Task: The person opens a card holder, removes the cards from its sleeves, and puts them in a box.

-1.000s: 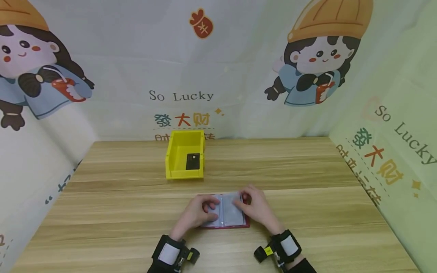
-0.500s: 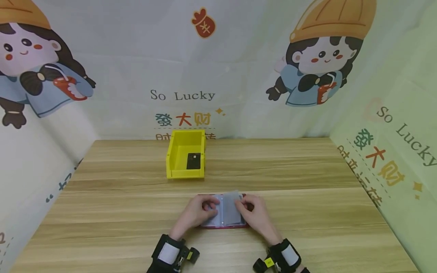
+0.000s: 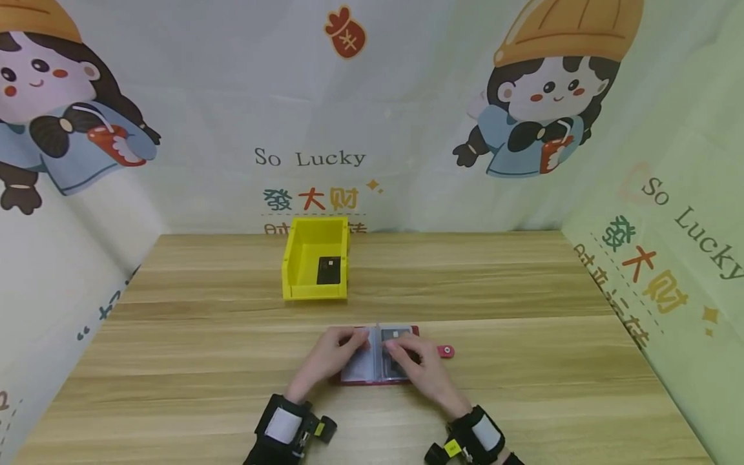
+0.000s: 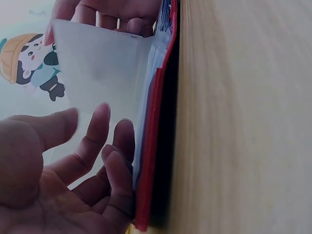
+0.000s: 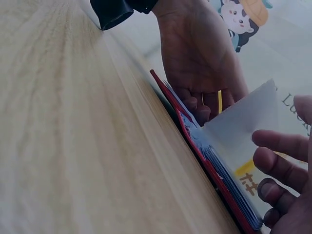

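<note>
An open card holder (image 3: 359,374) with a red cover and clear sleeves lies on the table between both hands. One translucent sleeve page (image 4: 100,68) stands upright near its middle. The right hand (image 3: 427,368) is at the right half, its fingertips (image 5: 265,139) against the raised page and its thumb apart from them. The left hand (image 3: 328,355) rests lower fingers on the left pages; its thumb and forefinger are spread near the raised page's edge. A dark card (image 3: 397,334) with a chip shows in the right-hand pocket, partly hidden by the right hand.
A yellow bin (image 3: 302,290) stands at the back of the wooden table (image 3: 494,284), with a black chip card (image 3: 329,271) inside. The holder's red snap tab (image 3: 446,351) sticks out to the right. A printed cloth (image 3: 407,116) hangs behind.
The right hand has turned the sleeve page up and leftward, uncovering a dark card beneath it. The left thumb and fingers have shifted up the left page. The red snap tab has come into view.
</note>
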Action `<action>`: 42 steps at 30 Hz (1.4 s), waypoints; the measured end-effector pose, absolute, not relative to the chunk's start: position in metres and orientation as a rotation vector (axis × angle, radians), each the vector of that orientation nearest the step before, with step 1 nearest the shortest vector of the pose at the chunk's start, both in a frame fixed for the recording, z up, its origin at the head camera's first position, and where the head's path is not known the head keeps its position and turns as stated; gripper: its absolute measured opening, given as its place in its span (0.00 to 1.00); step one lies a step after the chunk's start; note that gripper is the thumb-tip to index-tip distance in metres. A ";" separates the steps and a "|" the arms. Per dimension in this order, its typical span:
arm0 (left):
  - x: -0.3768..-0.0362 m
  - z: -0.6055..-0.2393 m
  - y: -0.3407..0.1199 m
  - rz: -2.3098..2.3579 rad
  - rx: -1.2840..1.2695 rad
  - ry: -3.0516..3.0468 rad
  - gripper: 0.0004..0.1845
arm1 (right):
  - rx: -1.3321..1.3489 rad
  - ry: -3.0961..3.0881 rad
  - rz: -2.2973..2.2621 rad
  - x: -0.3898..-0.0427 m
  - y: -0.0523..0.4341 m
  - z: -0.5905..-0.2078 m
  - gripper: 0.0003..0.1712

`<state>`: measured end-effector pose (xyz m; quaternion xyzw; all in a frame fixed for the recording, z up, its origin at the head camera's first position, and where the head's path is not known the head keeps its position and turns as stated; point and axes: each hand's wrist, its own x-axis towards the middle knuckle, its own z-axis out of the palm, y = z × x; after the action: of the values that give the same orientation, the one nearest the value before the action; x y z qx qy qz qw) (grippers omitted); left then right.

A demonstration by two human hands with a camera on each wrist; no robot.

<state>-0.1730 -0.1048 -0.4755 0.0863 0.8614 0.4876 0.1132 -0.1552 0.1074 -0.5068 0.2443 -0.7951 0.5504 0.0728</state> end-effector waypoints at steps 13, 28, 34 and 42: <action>-0.170 -0.469 -0.108 1.475 0.162 2.541 0.16 | 0.931 -2.507 1.365 -0.154 0.106 -0.512 0.11; -0.167 -0.468 -0.117 1.383 0.002 2.712 0.16 | 0.859 -2.752 1.027 -0.152 0.096 -0.506 0.13; -0.166 -0.467 -0.117 1.352 -0.041 2.725 0.34 | 0.811 -2.830 0.958 -0.153 0.093 -0.502 0.12; -0.162 -0.465 -0.107 1.237 0.077 2.891 0.16 | 0.802 -2.852 1.007 -0.155 0.092 -0.497 0.11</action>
<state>-0.1623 -0.1067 -0.4652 0.0243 0.9190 0.3934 -0.0019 -0.1546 0.0915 -0.4969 0.2563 -0.9114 0.3219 0.0063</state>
